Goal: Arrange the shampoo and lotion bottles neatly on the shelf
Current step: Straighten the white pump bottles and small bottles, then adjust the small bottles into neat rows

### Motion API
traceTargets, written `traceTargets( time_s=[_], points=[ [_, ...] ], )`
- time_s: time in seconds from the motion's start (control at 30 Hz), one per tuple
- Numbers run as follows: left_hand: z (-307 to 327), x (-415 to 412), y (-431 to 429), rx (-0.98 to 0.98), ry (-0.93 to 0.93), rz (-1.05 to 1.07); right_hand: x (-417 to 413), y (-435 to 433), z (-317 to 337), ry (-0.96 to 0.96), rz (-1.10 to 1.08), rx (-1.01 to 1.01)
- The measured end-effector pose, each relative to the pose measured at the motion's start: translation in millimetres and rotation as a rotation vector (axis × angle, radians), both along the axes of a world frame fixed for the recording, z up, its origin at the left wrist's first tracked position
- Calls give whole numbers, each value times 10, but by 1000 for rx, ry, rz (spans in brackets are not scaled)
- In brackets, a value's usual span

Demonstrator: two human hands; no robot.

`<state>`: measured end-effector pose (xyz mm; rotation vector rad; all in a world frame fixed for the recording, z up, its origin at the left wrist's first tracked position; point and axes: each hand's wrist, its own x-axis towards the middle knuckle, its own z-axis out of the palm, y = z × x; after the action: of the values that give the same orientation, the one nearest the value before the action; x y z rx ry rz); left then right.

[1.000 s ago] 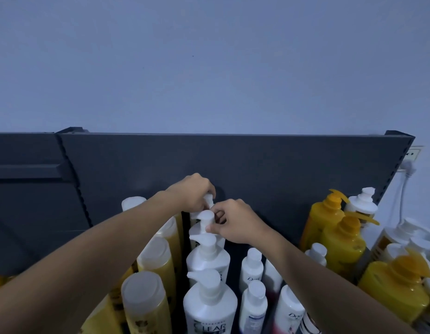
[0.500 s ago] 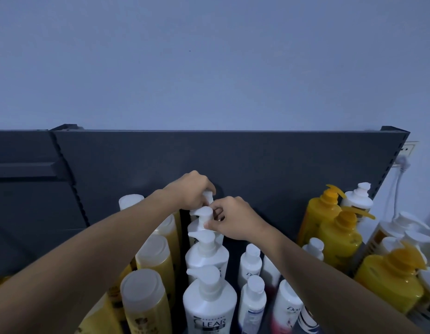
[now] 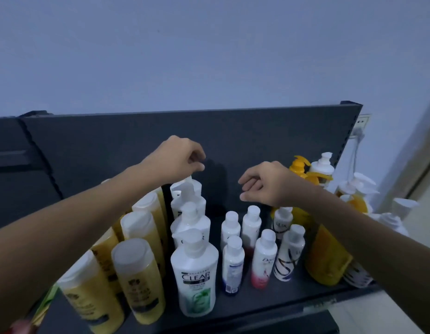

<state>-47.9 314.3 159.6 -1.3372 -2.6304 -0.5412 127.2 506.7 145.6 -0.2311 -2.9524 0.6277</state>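
Observation:
A dark grey shelf (image 3: 257,301) carries the bottles in rows running front to back. In the middle stands a row of white pump bottles, with a CLEAR bottle (image 3: 194,273) at the front and the rearmost pump bottle (image 3: 188,185) at the back panel. My left hand (image 3: 181,159) hovers just over that rear pump head, fingers loosely curled, holding nothing. My right hand (image 3: 264,184) hangs apart from it, open, above several small white bottles (image 3: 264,256). Yellow capped shampoo bottles (image 3: 139,280) fill the left.
Large yellow pump bottles (image 3: 327,256) and white pump bottles (image 3: 323,162) crowd the shelf's right end. The dark back panel (image 3: 100,145) rises behind everything. A wall socket (image 3: 362,121) with a hanging cord is beyond the right edge.
Both hands have let go of the rear pump heads. My right hand has drawn away to the right, my left has lifted slightly. The view has tilted down, showing the shelf front.

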Motion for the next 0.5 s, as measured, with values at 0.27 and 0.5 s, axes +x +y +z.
traceTargets(
  time_s=[0.27,0.5],
  points=[
    [-97,1099,53,-230,-55,-223,447,89,-258,-202,104,144],
    [-531,1442,211,-507,-16,-118,529,186,-510,-253,260,315]
  ],
)
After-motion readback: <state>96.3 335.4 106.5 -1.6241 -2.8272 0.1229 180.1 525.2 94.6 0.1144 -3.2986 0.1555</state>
